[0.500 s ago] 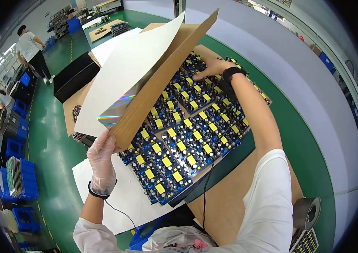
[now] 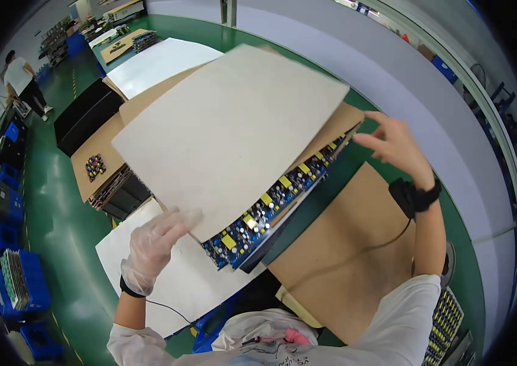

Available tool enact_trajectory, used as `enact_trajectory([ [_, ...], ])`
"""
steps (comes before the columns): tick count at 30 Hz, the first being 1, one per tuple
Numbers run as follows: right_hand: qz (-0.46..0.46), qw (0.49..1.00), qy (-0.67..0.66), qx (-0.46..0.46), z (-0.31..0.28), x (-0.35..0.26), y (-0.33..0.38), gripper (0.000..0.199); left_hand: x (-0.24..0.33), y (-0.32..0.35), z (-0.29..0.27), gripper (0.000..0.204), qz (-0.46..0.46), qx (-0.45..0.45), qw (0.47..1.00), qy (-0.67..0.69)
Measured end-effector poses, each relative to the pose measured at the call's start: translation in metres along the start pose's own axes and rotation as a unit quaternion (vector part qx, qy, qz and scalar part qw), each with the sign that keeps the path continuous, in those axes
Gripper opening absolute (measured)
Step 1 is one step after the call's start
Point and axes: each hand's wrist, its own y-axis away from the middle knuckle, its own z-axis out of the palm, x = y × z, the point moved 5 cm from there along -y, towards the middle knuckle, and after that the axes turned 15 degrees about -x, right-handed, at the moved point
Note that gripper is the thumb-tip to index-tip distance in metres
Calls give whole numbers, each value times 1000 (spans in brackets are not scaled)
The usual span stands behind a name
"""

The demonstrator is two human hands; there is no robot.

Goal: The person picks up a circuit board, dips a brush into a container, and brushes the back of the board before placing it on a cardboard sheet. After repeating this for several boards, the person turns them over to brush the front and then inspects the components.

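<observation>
A large white sheet lies at an angle over brown cardboard, covering most of the circuit boards. A strip of the blue boards with yellow blocks shows along the front right edge. My left hand, in a clear glove and dark wrist strap, is beside the sheet's near left edge; its blurred fingers stretch over that edge, not closed round it. My bare right hand, with a black wrist strap, is at the cardboard's right corner. Its thumb and fingers are spread apart with nothing between them.
Brown cardboard lies at the near right, a white sheet at the near left. Left of the stack, another cardboard surface bears a small cluster of parts and a black box. Cords run from both wrist straps. A person walks at the far left.
The lifted white sheet and cardboard have come down flat over the circuit boards. My right hand has moved from the boards' far side to the right corner; my left fingers have loosened from the edge.
</observation>
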Motion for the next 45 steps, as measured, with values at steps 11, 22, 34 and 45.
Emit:
enact_trajectory([
  [11,-138,918,-221,300,0,7,223,27,31,8,16,46,28,-38,999,25],
  [22,351,878,52,321,141,175,512,46,182,46,40,26,160,55,920,353],
  [34,477,816,155,287,203,229,595,61,391,-7,148,25,281,-356,773,444],
  [45,110,767,-513,369,187,174,570,46,419,-8,158,44,50,-401,569,716],
])
